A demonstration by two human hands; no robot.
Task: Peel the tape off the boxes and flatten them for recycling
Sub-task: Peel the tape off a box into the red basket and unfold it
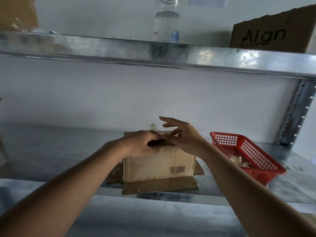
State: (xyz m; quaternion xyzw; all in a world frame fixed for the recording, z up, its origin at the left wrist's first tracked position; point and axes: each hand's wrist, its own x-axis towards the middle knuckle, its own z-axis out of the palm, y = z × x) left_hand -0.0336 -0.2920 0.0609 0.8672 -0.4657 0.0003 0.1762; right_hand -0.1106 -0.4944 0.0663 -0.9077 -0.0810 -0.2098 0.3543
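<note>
The tape-peeling step is in hand: the left hand (139, 144) grips the top edge of the cardboard box (159, 164) near the shelf's (51, 151) front edge, while the right hand's (183, 135) fingers (171, 134) seem to pinch tape (154, 128). Next, pull steadily, then drop it in the red basket (246, 154) toward the right end. A metal shelf, white wall behind.

Both hands, left (140, 144) and right (183, 137), apparently pinch tape (158, 131) atop the box (159, 165).
</note>
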